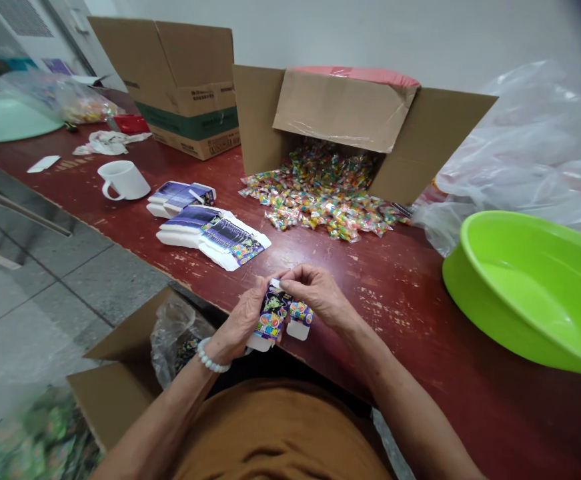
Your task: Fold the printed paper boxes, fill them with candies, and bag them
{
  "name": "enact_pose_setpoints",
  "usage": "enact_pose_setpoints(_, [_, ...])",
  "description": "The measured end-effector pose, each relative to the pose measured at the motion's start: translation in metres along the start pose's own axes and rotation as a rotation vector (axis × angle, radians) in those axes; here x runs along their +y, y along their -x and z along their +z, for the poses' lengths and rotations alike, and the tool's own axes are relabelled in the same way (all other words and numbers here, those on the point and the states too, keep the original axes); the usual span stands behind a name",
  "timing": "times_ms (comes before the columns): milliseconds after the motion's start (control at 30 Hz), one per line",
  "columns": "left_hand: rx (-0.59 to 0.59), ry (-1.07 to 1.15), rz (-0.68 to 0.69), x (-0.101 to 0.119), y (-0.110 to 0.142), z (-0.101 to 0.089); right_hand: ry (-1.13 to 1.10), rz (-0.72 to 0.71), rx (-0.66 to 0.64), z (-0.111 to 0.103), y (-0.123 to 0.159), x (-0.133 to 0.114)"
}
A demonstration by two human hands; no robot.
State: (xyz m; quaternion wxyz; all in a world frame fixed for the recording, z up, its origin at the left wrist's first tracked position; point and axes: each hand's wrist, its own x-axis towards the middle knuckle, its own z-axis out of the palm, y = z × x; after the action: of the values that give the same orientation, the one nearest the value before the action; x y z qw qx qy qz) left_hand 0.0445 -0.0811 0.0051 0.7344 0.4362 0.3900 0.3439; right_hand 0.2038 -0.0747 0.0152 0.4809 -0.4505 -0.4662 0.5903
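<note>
L hand (pixel 243 320): fingers part-curled, gripping L side of box; bead bracelet (pixel 213 360) on wrist.
R hand (pixel 317 293): half closed, thumb + fingers on top end of same box, by white flap.
Printed box (pixel 273 312): sm., purple w/ green character, btwn both hands at table's near edge; white flap out at lower end.
Flattened boxes (pixel 190 223): stacked nr table's near edge, L of hands.
Mug (pixel 131 181): white, upright, nr same edge, further L.
Wrapped candies (pixel 327 207): loose pile spilling from open carton (pixel 345 110), twd table's far edge.
Basin (pixel 457 287): lime green, R end of table (pixel 330 260).
</note>
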Motion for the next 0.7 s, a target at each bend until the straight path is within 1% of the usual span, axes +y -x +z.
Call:
enact_pose_setpoints(67, [-0.002, -0.004, 0.03, 0.0, -0.001, -0.002, -0.002, 0.015, 0.024, -0.001, -0.002, -0.001])
enact_pose_setpoints(133, [-0.006, -0.019, 0.039, 0.0, -0.002, -0.005, 0.025, -0.006, 0.032, -0.001, -0.001, 0.001])
enact_pose_setpoints(200, [0.007, -0.042, 0.054, -0.001, -0.003, -0.008, 0.073, -0.094, 0.014, -0.003, 0.002, 0.004])
enact_pose_setpoints(267, [0.028, -0.061, 0.069, -0.002, -0.003, -0.008, 0.139, -0.193, -0.047, -0.003, 0.007, 0.007])
enact_pose_setpoints(333, [0.058, -0.053, 0.062, -0.003, -0.004, -0.005, 0.255, -0.273, -0.094, -0.004, 0.012, 0.01])
enact_pose_setpoints(400, [0.1, -0.018, 0.051, -0.004, -0.007, 0.002, 0.414, -0.359, -0.106, -0.006, 0.011, 0.015])
enact_pose_setpoints(467, [0.14, 0.043, 0.05, -0.006, -0.013, 0.007, 0.557, -0.429, -0.115, -0.016, 0.001, 0.018])
enact_pose_setpoints(500, [0.157, 0.081, 0.05, -0.006, -0.017, 0.007, 0.62, -0.437, -0.1, -0.026, -0.007, 0.019])
enact_pose_setpoints(533, [0.177, 0.119, 0.053, -0.006, -0.022, 0.006, 0.686, -0.418, -0.059, -0.038, -0.017, 0.02])
enact_pose_setpoints(567, [0.203, 0.15, 0.056, -0.006, -0.026, 0.003, 0.762, -0.387, 0.068, -0.053, -0.028, 0.02])
enact_pose_setpoints(600, [0.233, 0.168, 0.068, -0.006, -0.031, -0.003, 0.874, -0.322, 0.257, -0.07, -0.039, 0.021])
enact_pose_setpoints(633, [0.269, 0.171, 0.088, -0.006, -0.035, -0.011, 0.981, -0.232, 0.478, -0.088, -0.05, 0.021])
enact_pose_setpoints(667, [0.306, 0.158, 0.111, -0.005, -0.038, -0.02, 1.018, -0.177, 0.585, -0.106, -0.059, 0.022])
enact_pose_setpoints(700, [0.346, 0.131, 0.13, -0.005, -0.041, -0.03, 1.038, -0.14, 0.653, -0.122, -0.066, 0.024])
